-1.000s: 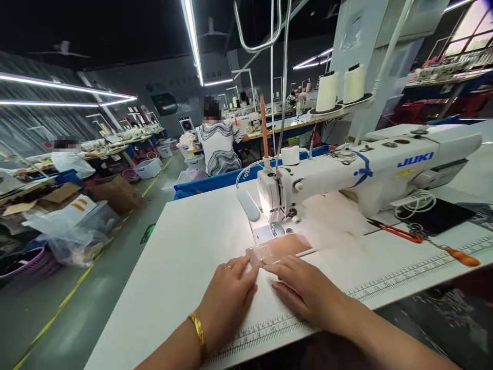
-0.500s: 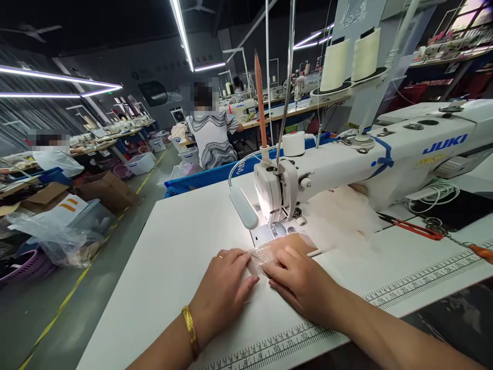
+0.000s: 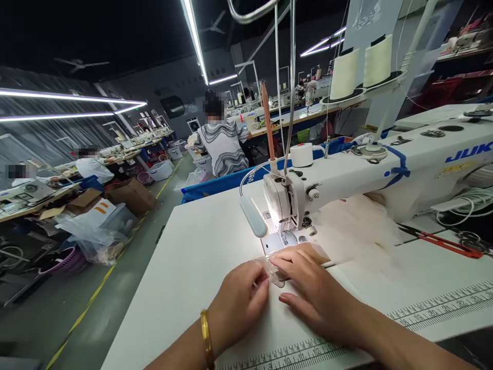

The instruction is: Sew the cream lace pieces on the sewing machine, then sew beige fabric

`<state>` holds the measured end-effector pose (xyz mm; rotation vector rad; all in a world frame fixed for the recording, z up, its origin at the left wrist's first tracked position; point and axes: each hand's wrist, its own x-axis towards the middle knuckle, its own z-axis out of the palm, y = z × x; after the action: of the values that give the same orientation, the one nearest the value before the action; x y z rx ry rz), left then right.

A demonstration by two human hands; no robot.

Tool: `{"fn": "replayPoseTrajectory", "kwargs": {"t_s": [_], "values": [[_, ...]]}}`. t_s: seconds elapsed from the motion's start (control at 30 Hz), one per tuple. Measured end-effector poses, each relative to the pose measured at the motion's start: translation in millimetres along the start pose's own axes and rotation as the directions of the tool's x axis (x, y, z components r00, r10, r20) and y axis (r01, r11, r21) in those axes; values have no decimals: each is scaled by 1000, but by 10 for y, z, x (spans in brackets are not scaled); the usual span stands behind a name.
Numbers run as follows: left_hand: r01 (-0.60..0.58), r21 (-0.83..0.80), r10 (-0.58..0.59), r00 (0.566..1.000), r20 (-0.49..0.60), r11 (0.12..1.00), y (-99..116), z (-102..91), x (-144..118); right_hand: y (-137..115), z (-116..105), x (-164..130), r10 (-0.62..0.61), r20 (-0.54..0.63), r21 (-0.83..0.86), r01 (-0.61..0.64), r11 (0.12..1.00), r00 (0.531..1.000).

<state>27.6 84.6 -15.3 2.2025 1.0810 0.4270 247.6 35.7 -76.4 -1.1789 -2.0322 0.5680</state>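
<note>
My left hand [image 3: 241, 302] and my right hand [image 3: 311, 290] rest on the white sewing table [image 3: 192, 257], meeting at a small strip of sheer, lace-like fabric [image 3: 274, 269]. Fingertips of both hands pinch and press the strip just in front of the needle plate [image 3: 283, 239]. The white JUKI sewing machine [image 3: 385, 164] stretches from the needle head to the right. A pale heap of thin fabric [image 3: 354, 226] lies under the machine arm, to the right of the needle.
Red-handled snips [image 3: 442, 241] lie on the table at the right. Two cream thread cones [image 3: 362, 67] stand behind the machine. A printed ruler [image 3: 423, 313] runs along the table's near edge. Other people sit at machines farther back; boxes and bags line the aisle on the left.
My view has shifted a little to the right. Both hands have slid closer to the needle, and the left hand's fingers have curled in onto the strip.
</note>
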Motion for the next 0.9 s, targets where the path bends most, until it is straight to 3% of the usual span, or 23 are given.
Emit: {"fn": "replayPoseTrajectory", "kwargs": {"t_s": [0.03, 0.07, 0.13, 0.2, 0.27, 0.33, 0.4, 0.5, 0.6, 0.67, 0.73, 0.8, 0.9], "values": [[83, -209, -77, 996, 40, 974, 45, -82, -4, -2, -38, 21, 26, 7, 80, -27, 996, 1000], [161, -419, -139, 987, 84, 894, 85, -171, -16, -18, -79, 59, 65, 30, 162, -69, 984, 997], [237, -724, -212, 969, 127, 648, 136, -344, -57, -93, -160, 185, 131, 133, 335, -169, 927, 982], [230, -856, -272, 956, 109, 464, 126, -477, -107, -210, -216, 366, 137, 258, 503, -254, 826, 956], [226, -896, -340, 936, 91, 383, 52, -557, -142, -320, -217, 572, 147, 367, 605, -356, 713, 919], [240, -868, -401, 915, 52, 435, -72, -601, -144, -369, -137, 782, 173, 437, 628, -437, 644, 883], [253, -786, -445, 895, -31, 564, -233, -635, -102, -336, 22, 989, 182, 437, 610, -439, 660, 881], [248, -676, -486, 854, -186, 694, -525, -694, 17, -173, 332, 1289, 225, 262, 497, -331, 802, 939], [260, -555, -510, 782, -359, 790, -846, -757, 139, 21, 581, 1511, 272, 107, 357, -292, 887, 956], [284, -419, -478, 729, -490, 863, -1021, -798, 188, 119, 666, 1578, 261, 16, 249, -257, 934, 965], [277, -255, -377, 702, -604, 926, -1123, -839, 206, 168, 690, 1579, 198, -70, 118, -189, 975, 978], [227, -95, -233, 723, -650, 969, -1156, -868, 200, 152, 673, 1528, 105, -111, -6, -106, 994, 988], [104, 83, -42, 837, -546, 991, -1193, -838, 164, -1, 600, 1375, 4, -91, -155, -18, 988, 996]]}}
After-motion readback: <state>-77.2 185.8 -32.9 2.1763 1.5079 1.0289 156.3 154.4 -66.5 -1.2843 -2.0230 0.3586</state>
